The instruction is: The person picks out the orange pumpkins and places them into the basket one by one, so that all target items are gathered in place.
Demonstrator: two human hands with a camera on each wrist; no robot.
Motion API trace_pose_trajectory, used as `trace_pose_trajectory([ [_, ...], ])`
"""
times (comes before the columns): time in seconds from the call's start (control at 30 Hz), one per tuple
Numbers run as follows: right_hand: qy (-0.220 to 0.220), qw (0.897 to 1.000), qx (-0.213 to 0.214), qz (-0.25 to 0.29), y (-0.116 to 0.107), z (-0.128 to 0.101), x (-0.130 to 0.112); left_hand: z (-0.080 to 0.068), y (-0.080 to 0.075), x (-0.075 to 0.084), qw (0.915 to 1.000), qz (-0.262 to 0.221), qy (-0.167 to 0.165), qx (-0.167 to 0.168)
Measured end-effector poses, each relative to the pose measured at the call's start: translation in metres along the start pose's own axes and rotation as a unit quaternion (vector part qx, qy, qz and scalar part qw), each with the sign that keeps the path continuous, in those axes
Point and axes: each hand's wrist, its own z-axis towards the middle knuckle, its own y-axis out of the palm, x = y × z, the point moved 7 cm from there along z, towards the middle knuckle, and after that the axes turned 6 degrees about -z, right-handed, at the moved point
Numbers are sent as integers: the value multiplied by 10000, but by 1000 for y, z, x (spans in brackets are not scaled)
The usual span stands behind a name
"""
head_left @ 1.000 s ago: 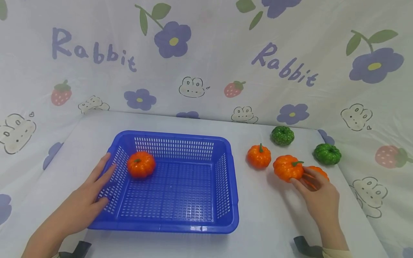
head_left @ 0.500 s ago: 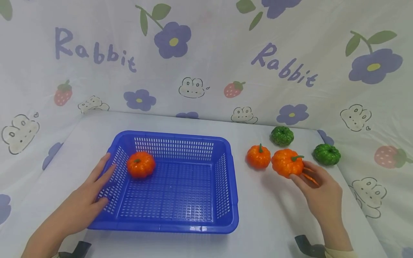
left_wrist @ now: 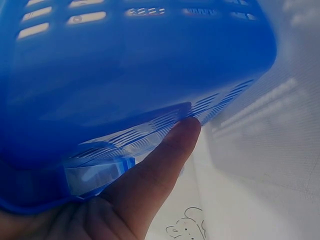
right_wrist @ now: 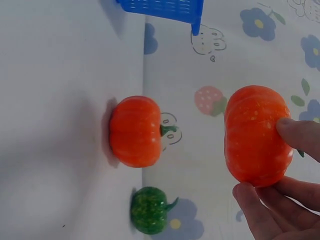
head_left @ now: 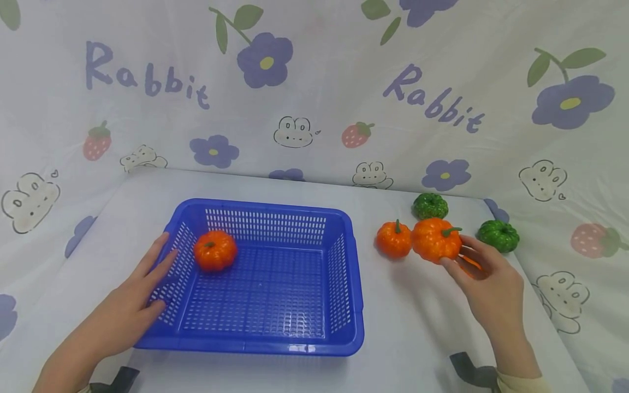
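My right hand (head_left: 496, 286) pinches an orange toy pumpkin (head_left: 436, 240) between thumb and fingertips. In the right wrist view the held pumpkin (right_wrist: 257, 135) is off the table, its far side hidden. Behind my right fingers, another orange pumpkin (head_left: 473, 263) shows only in part. My left hand (head_left: 130, 303) lies at the left side of the blue plastic basket (head_left: 250, 349), fingers spread and fairly straight over its rim. In the left wrist view, a straight digit (left_wrist: 170, 155) touches the basket's outer wall (left_wrist: 140, 65). One orange pumpkin (head_left: 215, 251) sits inside the basket, towards the left.
Right of the basket stands an orange pumpkin (head_left: 394, 240) with a green stem. Two green pumpkins sit farther back, one near the back edge (head_left: 430, 206) and one by the right edge (head_left: 498, 236). A printed cloth (head_left: 314, 82) hangs behind the white table (head_left: 393, 327).
My right hand has raised the pumpkin off the table, up and slightly back, so it now overlaps the neighbouring orange pumpkin in the head view. The left hand and basket stay put.
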Motion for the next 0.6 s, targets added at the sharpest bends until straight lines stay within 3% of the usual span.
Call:
trace_pose_trajectory([
  [0.6, -552, 9980, -96, 287, 2, 7, -30, 0, -1, 1, 10000, -50, 23, 5],
])
